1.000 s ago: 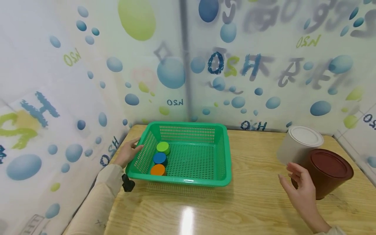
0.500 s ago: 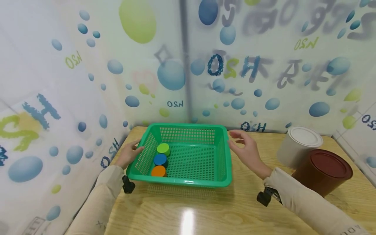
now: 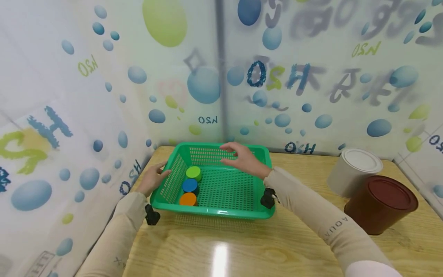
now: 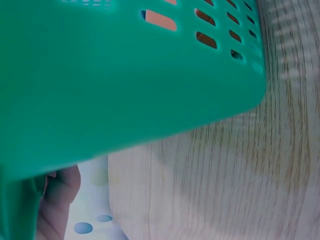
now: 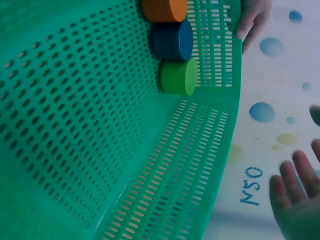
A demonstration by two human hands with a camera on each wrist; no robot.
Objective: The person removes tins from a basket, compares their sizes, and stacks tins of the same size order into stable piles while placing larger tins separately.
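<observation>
Right hand [image 3: 242, 158] has moved over the green basket [image 3: 264, 209], fingers relaxed and holding nothing; left hand [image 3: 152, 181] rests open-fingered on its side wall, so the basket could slide toward the table's right edge.

Bright even indoor light, white glare patch on the wooden table [image 3: 220, 258], wall lettering smeared near the edges, left wrist view blurred on the green basket [image 4: 125, 75]

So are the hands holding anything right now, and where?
The left hand rests against the left rim of the green basket; whether it truly grips cannot be told. The right hand hovers open above the basket, holding nothing.
</observation>
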